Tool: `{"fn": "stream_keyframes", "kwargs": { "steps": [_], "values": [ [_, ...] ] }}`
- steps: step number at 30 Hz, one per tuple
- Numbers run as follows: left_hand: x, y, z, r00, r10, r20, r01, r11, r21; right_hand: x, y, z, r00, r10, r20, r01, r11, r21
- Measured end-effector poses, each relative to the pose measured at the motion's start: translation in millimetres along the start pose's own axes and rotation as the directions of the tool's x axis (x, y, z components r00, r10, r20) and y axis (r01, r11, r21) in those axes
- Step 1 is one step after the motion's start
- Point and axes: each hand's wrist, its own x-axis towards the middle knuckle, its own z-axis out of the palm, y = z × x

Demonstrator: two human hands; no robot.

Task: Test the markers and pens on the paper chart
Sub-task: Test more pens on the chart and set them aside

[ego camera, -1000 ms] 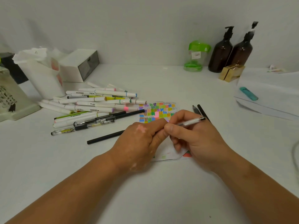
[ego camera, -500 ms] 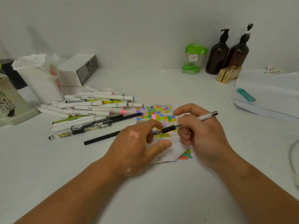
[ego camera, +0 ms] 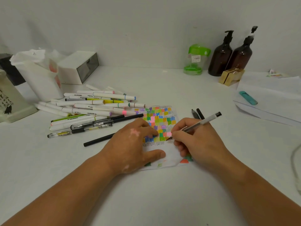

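Two hands work over a white table point(ego camera: 48, 160) against a plain pale wall, from what I see. Far left is a white tub point(ego camera: 40, 82) with crumpled white plastic or tissue on top; I can't tell what's underneath. A white box point(ego camera: 78, 67) sits beside it. A pile of markers point(ego camera: 97, 103) and gel pens point(ego camera: 91, 126) lies left of the paper chart point(ego camera: 160, 119). The left hand point(ego camera: 130, 147) rests on the chart, fingers relaxed, thumb pressing its blank lower part. The right hand point(ego camera: 200, 141) pinches a clear pen point(ego camera: 202, 122), tip touching the chart. Back right are a green-lidded jar point(ego camera: 195, 59), contents unreadable, and two brown pump bottles point(ego camera: 221, 57).
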Motion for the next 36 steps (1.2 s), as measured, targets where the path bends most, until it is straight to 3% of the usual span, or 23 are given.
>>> {"fn": "stream_keyframes", "kwargs": {
  "steps": [7, 24, 36],
  "values": [
    [-0.5, -3.1, 0.8, 1.000, -0.004, 0.011, 0.004, 1.000, -0.009, 1.6, 3.5, 4.6, 0.998, -0.033, -0.049, 0.024, 0.985, -0.172],
    [0.6, -2.3, -0.4, 0.998, -0.034, 0.061, 0.035, 0.999, -0.006, 3.0, 2.4, 3.1, 0.999, -0.014, -0.034, 0.007, 0.978, -0.208],
    [-1.1, 3.5, -5.7, 0.991, -0.083, 0.101, 0.086, 0.996, -0.030, 2.8, 2.7, 3.7, 0.991, -0.074, -0.114, 0.038, 0.957, -0.287]
  ]
}}
